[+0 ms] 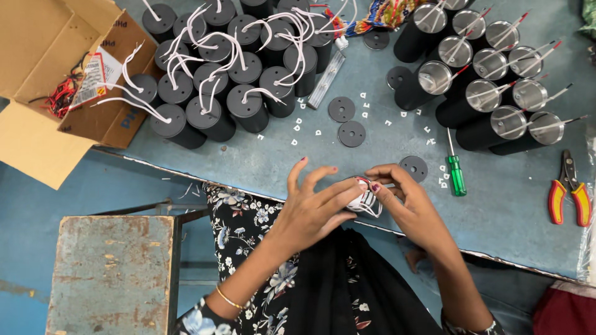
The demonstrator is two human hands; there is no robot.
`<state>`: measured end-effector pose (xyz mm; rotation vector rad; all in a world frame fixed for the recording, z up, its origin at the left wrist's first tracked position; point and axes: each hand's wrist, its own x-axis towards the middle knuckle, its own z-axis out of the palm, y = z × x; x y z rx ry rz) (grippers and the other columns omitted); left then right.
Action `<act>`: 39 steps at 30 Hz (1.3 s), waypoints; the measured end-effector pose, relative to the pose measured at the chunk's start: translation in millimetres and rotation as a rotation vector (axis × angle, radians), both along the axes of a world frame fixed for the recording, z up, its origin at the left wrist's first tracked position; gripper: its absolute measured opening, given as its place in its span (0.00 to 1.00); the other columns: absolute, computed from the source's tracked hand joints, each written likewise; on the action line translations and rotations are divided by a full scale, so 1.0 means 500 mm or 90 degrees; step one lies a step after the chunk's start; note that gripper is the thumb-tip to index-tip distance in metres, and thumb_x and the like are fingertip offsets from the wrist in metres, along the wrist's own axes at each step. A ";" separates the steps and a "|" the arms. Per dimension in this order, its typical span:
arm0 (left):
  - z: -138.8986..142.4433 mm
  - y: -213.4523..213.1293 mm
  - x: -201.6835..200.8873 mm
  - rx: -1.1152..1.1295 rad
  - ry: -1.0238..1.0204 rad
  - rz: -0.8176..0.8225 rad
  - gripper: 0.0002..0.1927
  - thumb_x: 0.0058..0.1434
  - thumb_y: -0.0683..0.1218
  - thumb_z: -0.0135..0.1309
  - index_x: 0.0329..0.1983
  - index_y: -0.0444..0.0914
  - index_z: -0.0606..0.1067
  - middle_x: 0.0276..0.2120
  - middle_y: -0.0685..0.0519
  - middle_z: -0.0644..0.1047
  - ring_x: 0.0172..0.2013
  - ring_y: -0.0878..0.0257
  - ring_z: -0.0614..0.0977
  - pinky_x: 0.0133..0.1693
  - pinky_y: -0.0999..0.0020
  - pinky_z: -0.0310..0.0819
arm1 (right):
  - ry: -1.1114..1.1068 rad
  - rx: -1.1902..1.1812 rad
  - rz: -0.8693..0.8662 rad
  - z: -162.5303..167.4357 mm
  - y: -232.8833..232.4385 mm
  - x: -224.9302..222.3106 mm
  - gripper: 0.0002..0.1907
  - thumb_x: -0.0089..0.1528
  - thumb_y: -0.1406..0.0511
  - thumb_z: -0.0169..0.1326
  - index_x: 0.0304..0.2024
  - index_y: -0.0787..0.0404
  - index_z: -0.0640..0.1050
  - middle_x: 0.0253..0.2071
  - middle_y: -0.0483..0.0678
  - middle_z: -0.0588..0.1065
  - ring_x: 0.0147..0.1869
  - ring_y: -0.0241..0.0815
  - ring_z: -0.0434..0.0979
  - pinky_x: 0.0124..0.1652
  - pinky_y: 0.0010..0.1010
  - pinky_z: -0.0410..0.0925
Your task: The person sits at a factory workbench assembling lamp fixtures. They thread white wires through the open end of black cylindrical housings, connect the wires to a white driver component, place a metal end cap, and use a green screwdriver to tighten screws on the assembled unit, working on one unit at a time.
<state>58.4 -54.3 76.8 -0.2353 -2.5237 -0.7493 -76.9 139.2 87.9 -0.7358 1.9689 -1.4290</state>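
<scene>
The open cardboard box (43, 74) sits at the far left corner of the desk (509, 211), flaps spread. Inside it lie a tangle of red and black wires (61, 93) and a printed slip of paper; the rest of its contents is hidden by the flaps.

Beside the box stands a cluster of black cylinders with dark caps (230, 68), each with white wires rising from the top. At the far right lies a second group of black cylinders with bare metal ends (490, 74), tipped on their sides, each with a thin lead tipped in red. Their upper row is cut off by the frame edge.

Both hands meet at the near edge of the desk. The left hand (313, 208) and the right hand (406, 198) are closed together on a small white wire bundle (366, 201). The fingers cover most of it, so its full shape cannot be made out.

Loose dark discs (351, 133) and small white clips (298, 127) lie scattered on the desk between the two groups. A green-handled screwdriver (456, 174) lies just right of the right hand. Red-and-yellow pliers (568, 195) lie near the right edge. A worn stool (112, 273) stands at lower left.
</scene>
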 end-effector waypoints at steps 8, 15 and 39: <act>-0.023 -0.032 -0.019 -0.060 0.028 -0.060 0.36 0.58 0.51 0.65 0.70 0.53 0.67 0.65 0.66 0.73 0.65 0.58 0.69 0.70 0.39 0.47 | -0.081 -0.007 0.012 -0.019 0.006 -0.017 0.12 0.69 0.67 0.50 0.51 0.68 0.76 0.46 0.48 0.78 0.51 0.33 0.76 0.51 0.26 0.69; -0.052 -0.033 -0.017 -0.055 0.057 -0.050 0.29 0.63 0.51 0.64 0.68 0.49 0.72 0.63 0.66 0.74 0.62 0.61 0.71 0.68 0.46 0.50 | -0.003 0.020 0.022 -0.008 0.005 -0.026 0.11 0.68 0.66 0.51 0.50 0.67 0.76 0.47 0.49 0.77 0.51 0.35 0.75 0.51 0.28 0.69; -0.049 -0.019 -0.017 0.009 0.060 -0.023 0.29 0.60 0.50 0.66 0.65 0.49 0.74 0.62 0.64 0.76 0.59 0.61 0.72 0.64 0.50 0.53 | 0.250 -0.024 -0.178 0.112 0.137 -0.027 0.14 0.63 0.75 0.56 0.52 0.65 0.80 0.53 0.48 0.73 0.50 0.31 0.74 0.45 0.23 0.68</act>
